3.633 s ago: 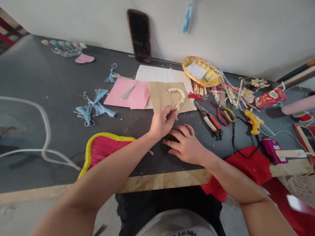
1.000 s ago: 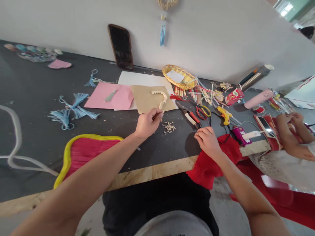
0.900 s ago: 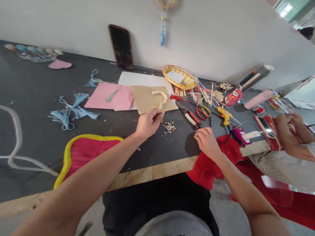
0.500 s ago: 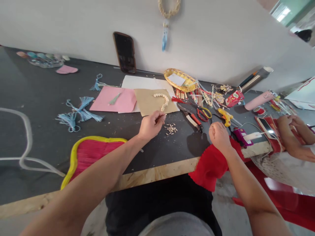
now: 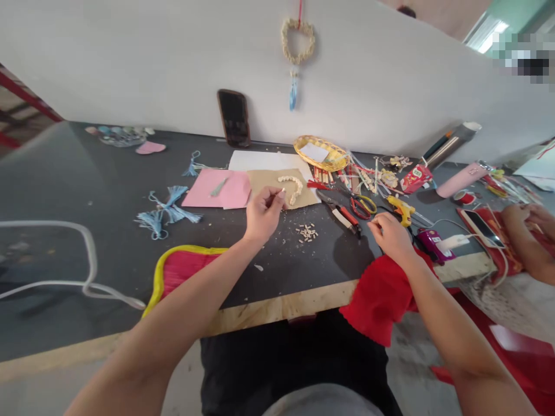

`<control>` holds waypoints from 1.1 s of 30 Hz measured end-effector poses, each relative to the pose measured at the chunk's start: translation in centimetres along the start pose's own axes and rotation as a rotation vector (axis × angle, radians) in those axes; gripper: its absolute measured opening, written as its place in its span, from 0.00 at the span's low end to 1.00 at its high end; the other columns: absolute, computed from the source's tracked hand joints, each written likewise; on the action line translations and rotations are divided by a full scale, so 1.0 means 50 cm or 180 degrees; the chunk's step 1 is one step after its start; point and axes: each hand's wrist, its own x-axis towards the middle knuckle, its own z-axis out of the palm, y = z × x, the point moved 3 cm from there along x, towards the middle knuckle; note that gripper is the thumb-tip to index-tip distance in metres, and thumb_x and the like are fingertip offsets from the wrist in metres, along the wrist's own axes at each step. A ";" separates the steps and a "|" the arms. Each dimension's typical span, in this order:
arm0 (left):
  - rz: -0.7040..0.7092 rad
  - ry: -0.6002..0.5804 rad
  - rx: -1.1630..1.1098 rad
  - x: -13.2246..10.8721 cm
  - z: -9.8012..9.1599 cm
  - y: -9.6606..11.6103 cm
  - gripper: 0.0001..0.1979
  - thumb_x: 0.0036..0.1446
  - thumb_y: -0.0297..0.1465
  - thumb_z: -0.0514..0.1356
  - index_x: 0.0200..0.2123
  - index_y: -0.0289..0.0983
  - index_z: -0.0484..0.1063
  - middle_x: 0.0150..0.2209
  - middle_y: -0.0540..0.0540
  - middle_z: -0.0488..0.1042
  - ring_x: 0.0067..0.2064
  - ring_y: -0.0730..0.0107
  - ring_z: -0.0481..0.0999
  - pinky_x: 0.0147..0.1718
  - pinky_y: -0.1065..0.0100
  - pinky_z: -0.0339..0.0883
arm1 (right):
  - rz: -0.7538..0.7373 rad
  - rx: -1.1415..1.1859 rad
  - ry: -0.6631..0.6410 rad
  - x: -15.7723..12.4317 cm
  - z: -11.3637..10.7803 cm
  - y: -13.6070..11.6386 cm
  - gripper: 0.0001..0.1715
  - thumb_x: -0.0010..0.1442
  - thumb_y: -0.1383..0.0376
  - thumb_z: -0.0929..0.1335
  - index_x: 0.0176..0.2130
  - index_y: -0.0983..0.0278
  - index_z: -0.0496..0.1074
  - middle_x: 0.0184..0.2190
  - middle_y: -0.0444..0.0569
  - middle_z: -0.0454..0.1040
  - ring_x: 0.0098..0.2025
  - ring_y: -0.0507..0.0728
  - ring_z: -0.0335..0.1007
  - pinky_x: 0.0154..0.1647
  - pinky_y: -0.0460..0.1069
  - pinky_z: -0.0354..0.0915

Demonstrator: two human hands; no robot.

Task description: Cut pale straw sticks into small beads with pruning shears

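My left hand (image 5: 264,215) is closed in a pinch on a small pale piece (image 5: 283,191), just above the brown paper (image 5: 263,179). Beside these fingertips, a hook-shaped row of cream pieces (image 5: 296,186) lies on the paper. A little pile of short pale tubes (image 5: 307,233) rests on the dark tabletop between my hands. My right hand (image 5: 391,236) has its fingers curled together near the yellow glue gun (image 5: 401,210), above a red cloth (image 5: 381,294). Whatever its fingers may hold is hidden.
Pliers (image 5: 340,215) and scissors (image 5: 363,205) lie beyond the tubes, below a wicker basket (image 5: 321,163). Blue tassels (image 5: 167,211) and pink paper (image 5: 208,188) are at left. A phone (image 5: 234,118) leans on the wall. At right, another person's hands (image 5: 526,222) are near a second phone.
My left hand has come away from the lower end of the cream row, up and to its left, and the pinched pale piece now shows. My right fingers reach slightly farther forward. The view has shifted.
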 end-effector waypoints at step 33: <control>-0.1065 -0.0517 -0.0277 -0.069 -0.011 -0.033 0.16 0.58 0.44 0.58 0.36 0.36 0.70 0.22 0.52 0.71 0.20 0.79 0.61 0.20 0.74 0.54 | -0.0272 0.1525 0.1115 0.122 0.058 -0.142 0.08 0.62 0.69 0.64 0.38 0.59 0.73 0.39 0.50 0.74 0.44 0.59 0.67 0.49 0.59 0.67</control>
